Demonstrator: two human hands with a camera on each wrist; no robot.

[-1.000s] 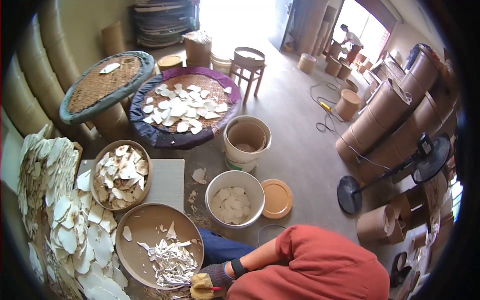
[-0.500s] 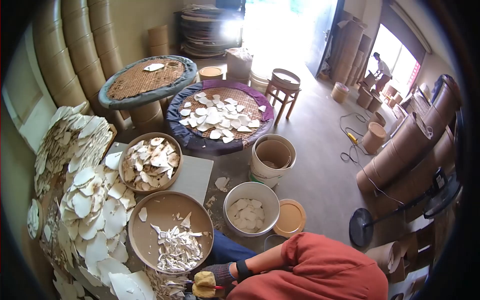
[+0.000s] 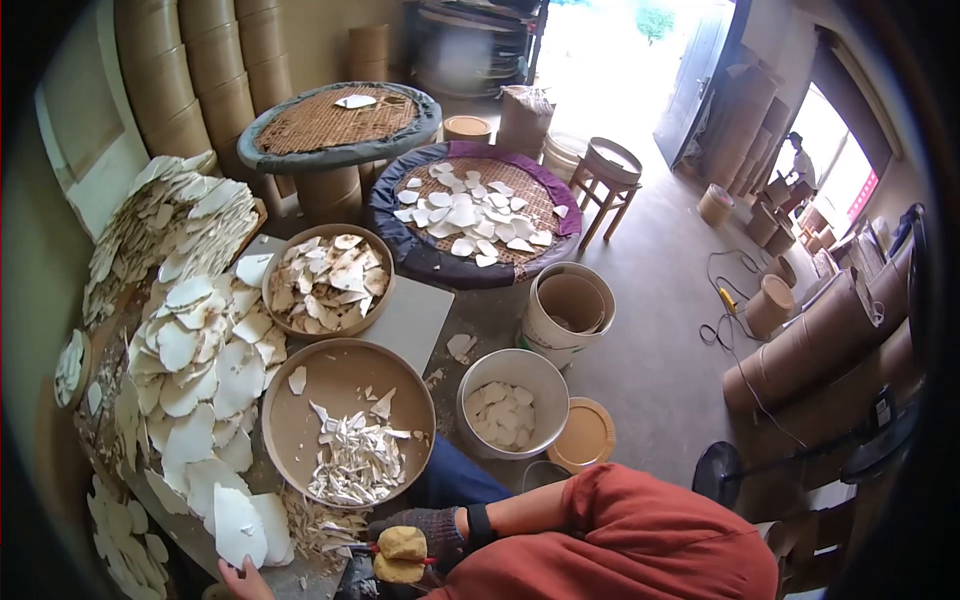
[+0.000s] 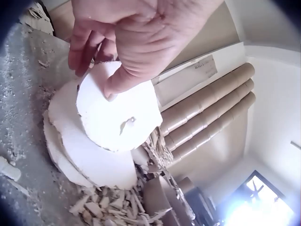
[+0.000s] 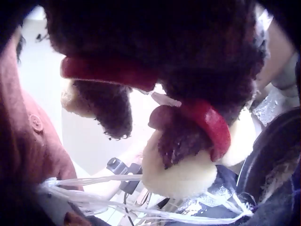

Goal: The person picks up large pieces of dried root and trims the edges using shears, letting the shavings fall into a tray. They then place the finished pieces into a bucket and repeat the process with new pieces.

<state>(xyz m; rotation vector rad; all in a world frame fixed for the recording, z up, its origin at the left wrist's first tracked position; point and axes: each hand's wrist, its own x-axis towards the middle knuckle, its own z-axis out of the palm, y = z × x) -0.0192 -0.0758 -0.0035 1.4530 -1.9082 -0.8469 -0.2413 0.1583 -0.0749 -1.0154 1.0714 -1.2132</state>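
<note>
In the head view my left hand reaches in at the lower left and pinches a flat white slice at the near end of a slice heap. The left wrist view shows the thumb on top of this slice, with more slices under it. My right hand, in a dark knitted glove, grips red-handled scissors padded with yellow foam. Their blades are mostly hidden. Beyond that hand stands a round brown tub holding a pile of white slivers.
A big heap of slices lies along the left. Behind the tub are a second tub of browned pieces and a woven tray. A white bucket of cut pieces and a round lid stand ahead. A fan is at right.
My left hand has come into the head view and pinches a slice at the heap's near end. The head view has turned toward the left. My right hand keeps its hold on the scissors.
</note>
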